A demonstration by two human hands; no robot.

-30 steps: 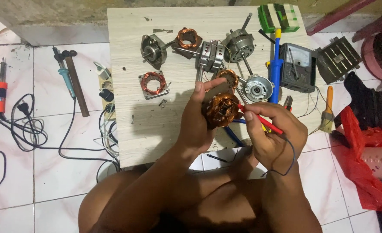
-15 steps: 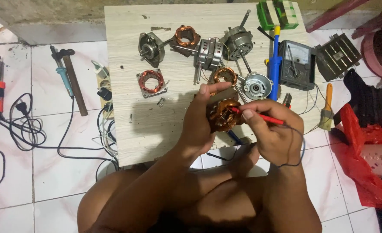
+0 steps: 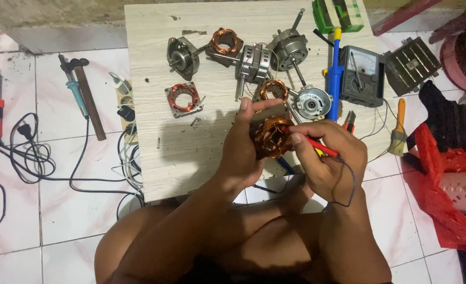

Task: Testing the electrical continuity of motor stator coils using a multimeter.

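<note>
The left hand (image 3: 243, 152) cups a copper-wound stator (image 3: 271, 138) just above the near edge of the worktop (image 3: 191, 158), its grip closed around the winding so the open bore faces up, probably to keep the coils in plain sight. The right hand (image 3: 325, 158) pinches a red probe (image 3: 317, 145) like a pen, tip touching the winding at about 3 o'clock. The probe's thin lead loops over that wrist. At 1 o'clock from the hands lies an analog meter (image 3: 363, 76), dial up and readable. Other motor parts (image 3: 183, 98) sit spread from 10 to 12 o'clock, out of the way.
</note>
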